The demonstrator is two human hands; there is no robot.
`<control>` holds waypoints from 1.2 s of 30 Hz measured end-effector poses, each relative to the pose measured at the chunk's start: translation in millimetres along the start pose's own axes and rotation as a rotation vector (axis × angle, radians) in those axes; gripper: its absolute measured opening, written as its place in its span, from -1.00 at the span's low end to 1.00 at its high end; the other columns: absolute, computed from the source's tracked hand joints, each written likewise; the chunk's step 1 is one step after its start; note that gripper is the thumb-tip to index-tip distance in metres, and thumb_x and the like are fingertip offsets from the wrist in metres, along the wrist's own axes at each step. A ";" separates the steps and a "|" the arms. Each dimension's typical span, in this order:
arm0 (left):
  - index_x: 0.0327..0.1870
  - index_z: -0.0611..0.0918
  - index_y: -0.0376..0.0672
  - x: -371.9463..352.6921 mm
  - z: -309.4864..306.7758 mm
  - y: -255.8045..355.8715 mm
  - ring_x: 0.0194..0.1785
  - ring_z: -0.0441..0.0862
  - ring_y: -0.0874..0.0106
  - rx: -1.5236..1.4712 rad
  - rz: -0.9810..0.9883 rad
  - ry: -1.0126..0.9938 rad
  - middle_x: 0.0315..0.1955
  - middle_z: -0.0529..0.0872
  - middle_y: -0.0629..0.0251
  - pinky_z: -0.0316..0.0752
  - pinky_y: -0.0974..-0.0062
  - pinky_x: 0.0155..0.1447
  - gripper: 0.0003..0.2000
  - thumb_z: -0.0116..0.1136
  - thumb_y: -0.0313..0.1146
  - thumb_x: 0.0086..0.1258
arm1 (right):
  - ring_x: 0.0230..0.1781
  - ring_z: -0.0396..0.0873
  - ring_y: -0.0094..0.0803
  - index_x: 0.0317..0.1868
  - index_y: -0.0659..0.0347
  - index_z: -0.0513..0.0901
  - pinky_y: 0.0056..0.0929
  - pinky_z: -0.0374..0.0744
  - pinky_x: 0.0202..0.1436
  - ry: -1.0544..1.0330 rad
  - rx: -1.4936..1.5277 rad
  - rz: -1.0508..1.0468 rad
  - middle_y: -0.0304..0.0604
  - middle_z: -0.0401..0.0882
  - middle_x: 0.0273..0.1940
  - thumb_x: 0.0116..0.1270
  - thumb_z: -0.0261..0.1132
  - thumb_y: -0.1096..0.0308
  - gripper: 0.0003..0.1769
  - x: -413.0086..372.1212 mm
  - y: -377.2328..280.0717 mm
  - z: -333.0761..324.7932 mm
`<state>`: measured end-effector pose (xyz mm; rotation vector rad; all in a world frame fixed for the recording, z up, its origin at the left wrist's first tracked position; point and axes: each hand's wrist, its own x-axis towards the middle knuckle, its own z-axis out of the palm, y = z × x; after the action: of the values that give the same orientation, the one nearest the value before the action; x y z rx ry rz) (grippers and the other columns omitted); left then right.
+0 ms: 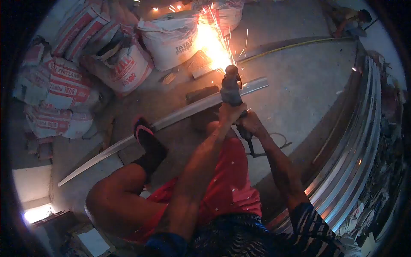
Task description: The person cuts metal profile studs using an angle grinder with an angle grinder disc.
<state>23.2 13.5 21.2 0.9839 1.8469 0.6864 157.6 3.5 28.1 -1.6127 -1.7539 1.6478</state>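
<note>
Both my hands are wrapped round an angle grinder (231,88), its head pointing away from me over a long metal channel (188,112). My left hand (231,112) grips the front of its body, and my right hand (251,123) holds the rear, where a cord hangs down. Bright sparks (212,45) spray forward from the grinder's head. The exact contact between disc and channel is hidden by glare and the tool. The channel lies slantwise across the floor, with my sock-covered foot (147,141) against it at the left.
Cement sacks (64,83) are piled at the left, and a filled white sack (169,43) stands behind the sparks. Long metal profiles (349,167) lie along the right. A yellow strip (291,45) crosses the floor. Another person (351,23) crouches at the far right.
</note>
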 end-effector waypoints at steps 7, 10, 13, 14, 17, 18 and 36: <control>-0.07 0.69 -0.41 5.6 1.0 -3.1 -0.03 0.75 0.09 0.028 -0.048 -0.035 -0.14 0.76 -0.13 0.64 0.26 0.06 -0.28 0.38 0.14 -0.08 | -0.33 0.72 -0.38 -0.17 0.29 0.68 -0.37 0.65 -0.21 0.035 0.018 0.009 -0.13 0.75 -0.32 0.03 0.55 0.14 -0.55 -5.6 -9.2 -0.2; -0.05 0.68 -0.40 6.4 0.4 -2.5 -0.03 0.75 0.10 0.045 -0.061 -0.031 -0.13 0.76 -0.11 0.63 0.25 0.08 -0.27 0.40 0.14 -0.09 | -0.32 0.72 -0.39 -0.17 0.29 0.68 -0.38 0.65 -0.21 0.020 -0.001 0.023 -0.13 0.75 -0.31 0.03 0.56 0.17 -0.56 10.9 14.3 3.5; -0.04 0.68 -0.37 6.3 3.0 -5.3 -0.03 0.76 0.11 0.034 -0.033 0.005 -0.14 0.76 -0.10 0.63 0.25 0.08 -0.26 0.41 0.15 -0.10 | -0.33 0.72 -0.40 -0.18 0.28 0.68 -0.38 0.65 -0.22 0.022 0.037 0.069 -0.14 0.75 -0.32 0.03 0.56 0.18 -0.57 12.0 17.8 4.5; -0.04 0.69 -0.37 7.1 4.2 -6.9 -0.03 0.76 0.11 0.031 -0.030 0.012 -0.14 0.76 -0.09 0.63 0.26 0.08 -0.27 0.41 0.15 -0.10 | -0.33 0.72 -0.40 -0.18 0.28 0.68 -0.38 0.64 -0.23 0.025 0.062 0.086 -0.15 0.74 -0.33 0.03 0.56 0.18 -0.57 10.8 16.6 4.7; -0.05 0.69 -0.36 2.3 0.6 -0.1 -0.04 0.76 0.10 0.041 -0.051 -0.011 -0.14 0.77 -0.08 0.63 0.28 0.07 -0.28 0.41 0.14 -0.10 | -0.20 0.69 -0.36 -0.11 0.34 0.70 -0.29 0.62 -0.11 -0.006 0.040 0.046 -0.09 0.76 -0.22 0.02 0.54 0.06 -0.45 4.2 12.2 0.6; -0.05 0.69 -0.36 0.9 -1.4 1.4 -0.05 0.76 0.10 0.047 -0.064 -0.026 -0.14 0.77 -0.08 0.64 0.28 0.07 -0.29 0.41 0.14 -0.09 | -0.20 0.69 -0.37 -0.11 0.33 0.70 -0.29 0.62 -0.10 -0.010 0.057 0.039 -0.09 0.76 -0.21 0.01 0.55 0.06 -0.44 3.4 11.2 0.8; -0.01 0.67 -0.29 11.2 9.3 -11.8 -0.01 0.74 0.14 0.030 -0.049 0.008 -0.14 0.77 -0.04 0.60 0.28 0.07 -0.34 0.42 0.07 -0.06 | -0.28 0.71 -0.38 -0.15 0.31 0.71 -0.34 0.64 -0.18 0.046 0.021 -0.063 -0.12 0.75 -0.28 0.01 0.55 0.16 -0.53 12.3 23.5 5.2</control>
<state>24.4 17.2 2.9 0.9539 1.8875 0.6357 161.5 4.6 1.4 -1.5571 -1.7416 1.5829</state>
